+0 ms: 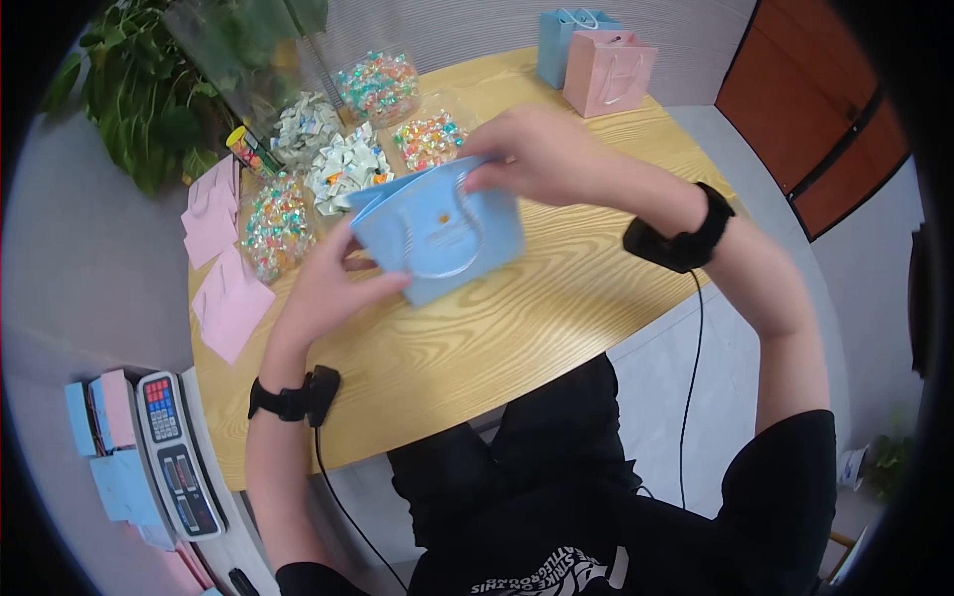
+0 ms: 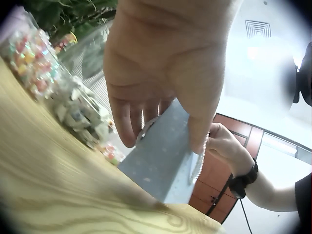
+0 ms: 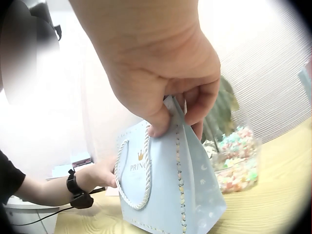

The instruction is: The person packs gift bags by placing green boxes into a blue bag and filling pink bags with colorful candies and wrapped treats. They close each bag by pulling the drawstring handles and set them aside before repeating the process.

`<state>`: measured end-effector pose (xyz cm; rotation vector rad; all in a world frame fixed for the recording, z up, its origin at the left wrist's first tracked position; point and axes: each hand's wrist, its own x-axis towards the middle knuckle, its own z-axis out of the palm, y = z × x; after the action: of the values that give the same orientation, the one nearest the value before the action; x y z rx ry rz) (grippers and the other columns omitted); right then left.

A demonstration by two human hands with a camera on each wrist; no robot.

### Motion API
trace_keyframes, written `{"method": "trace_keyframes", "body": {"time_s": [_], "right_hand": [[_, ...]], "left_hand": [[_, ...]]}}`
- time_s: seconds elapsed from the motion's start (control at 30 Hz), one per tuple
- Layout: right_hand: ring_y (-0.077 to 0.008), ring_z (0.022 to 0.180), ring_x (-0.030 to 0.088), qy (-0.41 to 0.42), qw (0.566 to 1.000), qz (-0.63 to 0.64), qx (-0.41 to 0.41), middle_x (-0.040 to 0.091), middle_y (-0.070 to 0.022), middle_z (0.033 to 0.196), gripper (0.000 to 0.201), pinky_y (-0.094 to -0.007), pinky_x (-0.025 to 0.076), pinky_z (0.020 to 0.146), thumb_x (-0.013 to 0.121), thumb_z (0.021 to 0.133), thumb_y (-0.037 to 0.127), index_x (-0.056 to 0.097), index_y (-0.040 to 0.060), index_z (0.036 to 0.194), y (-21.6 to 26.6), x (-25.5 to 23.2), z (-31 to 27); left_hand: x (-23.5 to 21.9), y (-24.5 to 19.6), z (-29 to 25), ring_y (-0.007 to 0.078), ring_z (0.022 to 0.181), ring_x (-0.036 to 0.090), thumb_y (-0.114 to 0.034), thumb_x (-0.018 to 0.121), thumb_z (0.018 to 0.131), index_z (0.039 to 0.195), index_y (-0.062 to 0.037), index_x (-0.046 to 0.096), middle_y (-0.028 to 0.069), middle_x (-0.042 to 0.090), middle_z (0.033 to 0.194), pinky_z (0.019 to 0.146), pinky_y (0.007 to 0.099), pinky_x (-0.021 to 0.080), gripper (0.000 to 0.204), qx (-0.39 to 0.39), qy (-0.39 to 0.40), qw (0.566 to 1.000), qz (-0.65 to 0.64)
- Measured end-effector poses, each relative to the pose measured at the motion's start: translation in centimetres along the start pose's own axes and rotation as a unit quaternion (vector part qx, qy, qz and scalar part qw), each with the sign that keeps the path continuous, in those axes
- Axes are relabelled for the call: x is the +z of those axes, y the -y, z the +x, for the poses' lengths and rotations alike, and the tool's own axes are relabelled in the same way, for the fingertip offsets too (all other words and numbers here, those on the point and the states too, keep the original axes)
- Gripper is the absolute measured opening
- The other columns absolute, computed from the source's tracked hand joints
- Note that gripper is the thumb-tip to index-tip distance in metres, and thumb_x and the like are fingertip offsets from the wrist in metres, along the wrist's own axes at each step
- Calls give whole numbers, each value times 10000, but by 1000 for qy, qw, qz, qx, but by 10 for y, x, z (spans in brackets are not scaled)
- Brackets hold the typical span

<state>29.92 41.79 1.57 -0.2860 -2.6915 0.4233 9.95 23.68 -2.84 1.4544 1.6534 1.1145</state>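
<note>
Pinching the top edge of a blue bag (image 1: pixel 497 223) with thumb and bent fingers, the right hand (image 1: pixel 534 157) faces the left hand (image 1: pixel 333 283), which grips the opposite side, thumb apart from its fingers. The bag tilts over the table (image 1: pixel 596 268), near some wrapped candy (image 1: pixel 278 228).
</note>
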Motion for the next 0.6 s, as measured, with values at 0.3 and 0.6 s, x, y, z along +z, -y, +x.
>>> {"method": "trace_keyframes", "body": {"time_s": [0.3,0.6], "right_hand": [[-289,782,601,-57,990,-47,119,632,-134,811,231,-359,464,695,644,788,165,644,20,968,-87,-72,-67],[-305,951,546,-103,950,-180,233,561,-156,1034,285,-358,433,839,626,798,149,622,0,1041,-183,-126,-73]], "left_hand": [[97,-46,107,234,964,609,-292,752,673,1156,11,527,151,620,1043,800,321,495,614,93,16,984,148],[178,-42,248,295,981,601,-284,736,672,1151,17,517,191,612,1054,821,358,479,607,196,-59,977,57]]}}
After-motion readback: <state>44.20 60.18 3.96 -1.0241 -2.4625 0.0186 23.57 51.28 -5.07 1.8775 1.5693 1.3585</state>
